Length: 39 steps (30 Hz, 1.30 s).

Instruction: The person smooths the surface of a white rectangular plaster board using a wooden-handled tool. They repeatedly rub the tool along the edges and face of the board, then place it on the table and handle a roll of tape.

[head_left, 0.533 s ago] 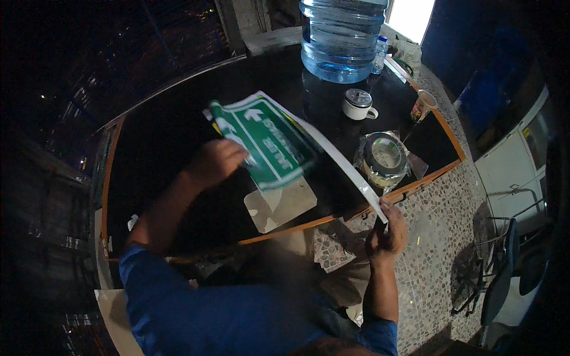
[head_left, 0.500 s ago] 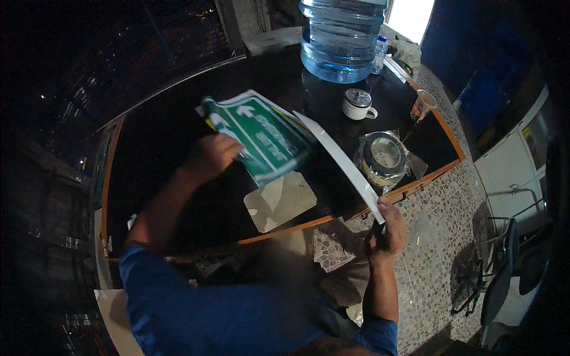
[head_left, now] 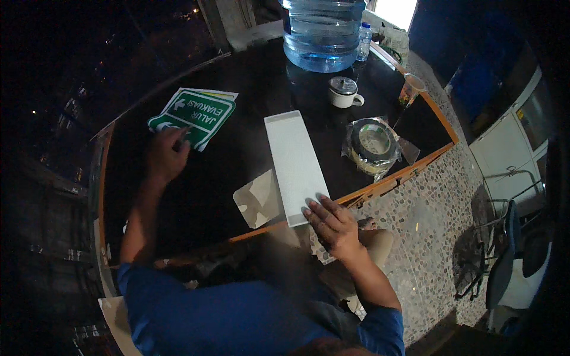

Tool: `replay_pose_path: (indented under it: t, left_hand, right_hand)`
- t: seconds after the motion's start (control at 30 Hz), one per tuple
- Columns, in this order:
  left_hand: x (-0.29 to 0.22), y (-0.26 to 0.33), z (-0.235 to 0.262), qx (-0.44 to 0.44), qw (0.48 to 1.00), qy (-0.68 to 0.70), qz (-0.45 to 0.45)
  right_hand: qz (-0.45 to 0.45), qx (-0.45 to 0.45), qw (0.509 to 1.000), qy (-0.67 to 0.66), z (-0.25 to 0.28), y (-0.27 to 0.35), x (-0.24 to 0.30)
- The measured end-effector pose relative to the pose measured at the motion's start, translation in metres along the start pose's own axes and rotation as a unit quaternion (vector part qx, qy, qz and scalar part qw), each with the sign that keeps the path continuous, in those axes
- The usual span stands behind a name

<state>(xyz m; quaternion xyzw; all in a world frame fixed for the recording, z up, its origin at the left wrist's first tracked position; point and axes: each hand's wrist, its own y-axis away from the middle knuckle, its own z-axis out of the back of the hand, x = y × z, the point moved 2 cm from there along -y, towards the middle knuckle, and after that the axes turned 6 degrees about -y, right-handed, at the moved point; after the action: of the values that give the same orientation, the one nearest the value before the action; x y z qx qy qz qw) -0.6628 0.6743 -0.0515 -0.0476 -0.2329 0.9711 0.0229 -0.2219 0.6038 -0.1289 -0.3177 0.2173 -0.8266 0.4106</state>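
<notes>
On the left of the black table, a small stack of green-and-white arrow signs (head_left: 199, 113) lies with a yellow edge showing beneath. My left hand (head_left: 168, 155) is at the stack's near edge, fingers loosely bent and apart, fingertips over the signs. A long narrow white panel (head_left: 297, 163) slants across the table's middle, its near end by the front edge. My right hand (head_left: 333, 225) holds that near end, fingers on top and the thumb out of sight. Partly under the panel is a beige, patchy flat piece (head_left: 256, 199).
Wrapped tape rolls (head_left: 373, 142) lie right of the panel. Behind them stand a lidded white mug (head_left: 344, 94), a large water bottle (head_left: 323, 38), a small bottle (head_left: 363, 43) and a plastic cup (head_left: 411, 89). A chair (head_left: 510, 261) stands at the right.
The signs have moved left with my left hand and now lie flatter. My right hand has brought the white panel left and turned its broad face up. The whole view has shifted slightly.
</notes>
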Motion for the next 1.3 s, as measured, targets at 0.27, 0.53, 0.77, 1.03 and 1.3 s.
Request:
replay_pose_path:
  t: [0.27,0.53,0.77,1.03,1.3]
  left_hand:
    - [-0.107,0.029,-0.027,0.138,0.977,0.103,-0.127]
    - [-0.102,0.025,-0.051,0.091,0.983,0.085,-0.138]
    - [-0.169,0.035,-0.020,0.131,0.956,0.071,-0.252]
    - [-0.242,0.071,-0.036,0.232,0.895,0.127,-0.360]
    - [-0.234,0.029,-0.043,0.196,0.908,0.149,-0.340]
  right_hand:
    - [-0.026,0.031,0.999,0.017,-0.002,0.014,-0.027]
    - [-0.067,-0.004,0.998,0.005,0.005,0.023,-0.041]
    - [-0.108,-0.043,0.993,0.026,0.001,0.026,-0.036]
    - [-0.170,-0.038,0.980,0.092,-0.008,0.026,-0.027]
    - [-0.154,-0.036,0.987,0.028,0.001,0.021,-0.018]
